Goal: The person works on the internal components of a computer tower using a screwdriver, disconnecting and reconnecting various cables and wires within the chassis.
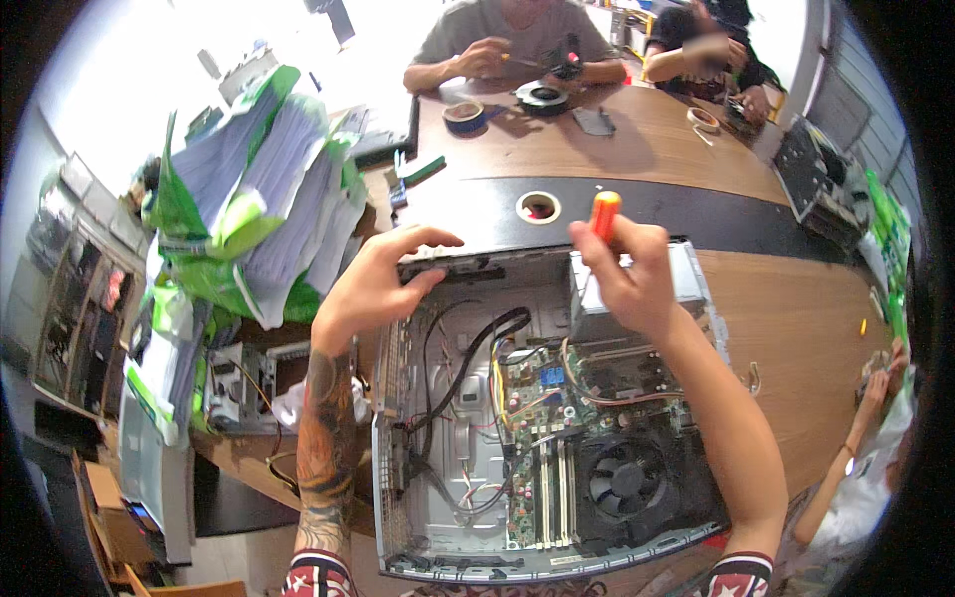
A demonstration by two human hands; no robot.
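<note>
An open desktop computer case (468,497) lies flat on a brown wooden worktop (796,328) crossed by a dark band with a round cable hole (538,207). Inside the case show a green circuit board, black and coloured cables and a black cooling fan (625,476). The left hand (383,284) rests on the far left corner of the case, fingers spread and curled over its rim, gripping nothing else. The right hand (629,279) is closed around a screwdriver with an orange handle (604,213), held upright over the metal drive cage at the far right of the case; its tip is hidden behind the hand, so where it meets the case cannot be told.

To the left, a heap of white papers in green-and-white bags (254,199) leans beside the case. Across the worktop two people sit at work, with a roll of blue tape (465,114) and a loose round fan (542,97) before them. At the right edge another person's arm (856,438) reaches toward the worktop, and another opened metal chassis (816,179) stands tilted there. The room behind is brightly lit and washed out.
</note>
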